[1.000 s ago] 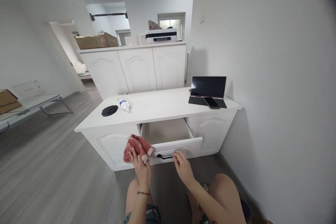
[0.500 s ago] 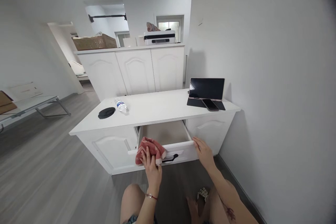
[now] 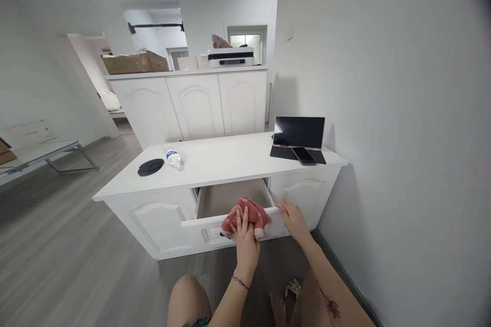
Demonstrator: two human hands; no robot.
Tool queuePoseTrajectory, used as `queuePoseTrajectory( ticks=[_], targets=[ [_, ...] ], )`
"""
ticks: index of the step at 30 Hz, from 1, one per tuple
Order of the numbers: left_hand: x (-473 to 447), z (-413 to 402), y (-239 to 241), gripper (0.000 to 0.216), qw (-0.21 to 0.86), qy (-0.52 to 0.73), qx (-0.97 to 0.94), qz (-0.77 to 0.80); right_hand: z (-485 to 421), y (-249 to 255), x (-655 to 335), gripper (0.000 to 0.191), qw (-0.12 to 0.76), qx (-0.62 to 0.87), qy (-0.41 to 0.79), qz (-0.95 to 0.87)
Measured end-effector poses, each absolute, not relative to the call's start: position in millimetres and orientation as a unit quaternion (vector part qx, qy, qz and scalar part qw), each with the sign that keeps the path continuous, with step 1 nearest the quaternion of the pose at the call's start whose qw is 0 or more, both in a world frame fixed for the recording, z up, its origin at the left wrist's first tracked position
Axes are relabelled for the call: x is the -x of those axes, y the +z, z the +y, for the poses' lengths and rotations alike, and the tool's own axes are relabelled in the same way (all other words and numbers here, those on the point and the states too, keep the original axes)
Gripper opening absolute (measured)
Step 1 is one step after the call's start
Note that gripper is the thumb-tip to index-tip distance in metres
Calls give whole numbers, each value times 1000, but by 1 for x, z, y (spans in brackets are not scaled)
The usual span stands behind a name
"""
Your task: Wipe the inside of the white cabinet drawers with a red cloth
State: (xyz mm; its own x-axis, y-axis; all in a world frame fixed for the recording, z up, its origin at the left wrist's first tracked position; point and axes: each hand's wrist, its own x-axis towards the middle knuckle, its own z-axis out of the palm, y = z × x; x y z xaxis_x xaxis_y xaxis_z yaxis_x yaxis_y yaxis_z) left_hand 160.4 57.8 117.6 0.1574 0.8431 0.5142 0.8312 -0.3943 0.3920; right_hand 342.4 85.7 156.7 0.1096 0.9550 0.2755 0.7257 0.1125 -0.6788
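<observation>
A low white cabinet [image 3: 215,161] has its middle drawer [image 3: 203,220] pulled out. My left hand [image 3: 244,237] presses a red cloth [image 3: 247,210] against the top edge of the drawer front, toward its right end. My right hand [image 3: 292,217] rests with fingers apart on the drawer's right front corner, just beside the cloth. The drawer's inside looks bare and beige. The cloth and my left hand hide the black drawer handle.
On the cabinet top lie a black round disc [image 3: 150,166], a water bottle [image 3: 172,156] on its side, and a tablet [image 3: 299,133] with a phone [image 3: 304,156] in front. A wall [image 3: 402,138] stands close on the right. Taller white cupboards [image 3: 192,104] stand behind; my knees are below.
My left hand has slid the red cloth rightward along the drawer front, from its left end to near its right end. My right hand left the handle for the right corner.
</observation>
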Motion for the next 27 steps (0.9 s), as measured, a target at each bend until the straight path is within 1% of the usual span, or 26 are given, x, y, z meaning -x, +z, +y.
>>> queuePoseTrajectory(
  ticks=[3, 5, 8, 11, 14, 19, 27],
  targets=[
    [-181, 59, 118, 59, 21, 313, -786, 533, 88, 158, -345, 51, 354, 638, 171, -662],
    [-194, 59, 117, 57, 28, 300, -804, 514, 90, 158, -347, 52, 351, 632, 173, -669],
    [-209, 60, 113, 52, 28, 294, -818, 494, 91, 157, -350, 53, 361, 628, 161, -670],
    [-216, 62, 105, 52, 19, 289, -824, 486, 91, 159, -351, 53, 377, 623, 151, -668],
    [-216, 65, 93, 51, 7, 273, -839, 471, 90, 163, -351, 52, 377, 621, 156, -670],
    [-213, 73, 69, 43, -20, 236, -872, 428, 91, 165, -352, 44, 369, 631, 157, -664],
    [-202, 84, 34, 50, -40, 178, -917, 355, 93, 159, -351, 43, 354, 639, 136, -669]
  ],
)
